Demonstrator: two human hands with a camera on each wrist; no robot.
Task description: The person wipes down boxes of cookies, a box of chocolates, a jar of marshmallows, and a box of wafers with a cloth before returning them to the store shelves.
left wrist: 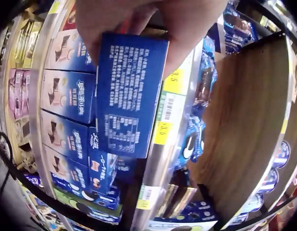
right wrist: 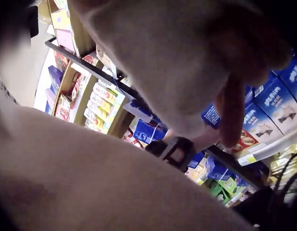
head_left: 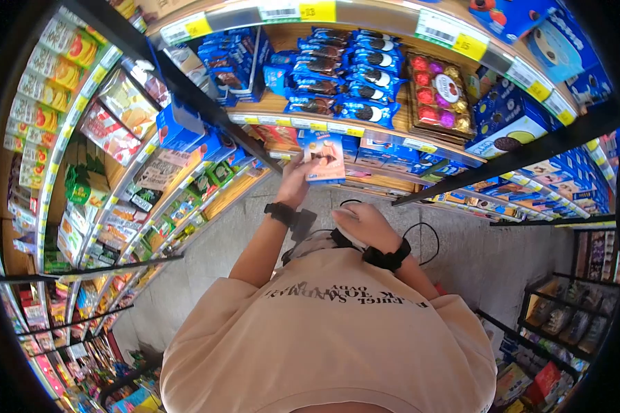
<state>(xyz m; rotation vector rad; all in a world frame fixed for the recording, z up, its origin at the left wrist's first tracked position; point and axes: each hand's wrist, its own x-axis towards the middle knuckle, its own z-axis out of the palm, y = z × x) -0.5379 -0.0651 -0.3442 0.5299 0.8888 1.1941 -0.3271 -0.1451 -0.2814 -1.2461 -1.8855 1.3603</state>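
My left hand grips a small blue-and-pink snack box in front of the shelf, its printed front facing up in the head view. In the left wrist view the box's blue side, covered in white print, faces the camera, and the fingers hold its top end. Similar boxes stand in a row just behind it. My right hand hangs before the body with its fingers loosely bent, nothing visible in it. Up close, the right hand fills the top of the right wrist view.
Above the box, a shelf carries blue cookie packs and a tray of foil-wrapped chocolates. Price tags line the shelf edges. A black shelf post stands left, another rack of snacks beyond it. Grey floor lies below.
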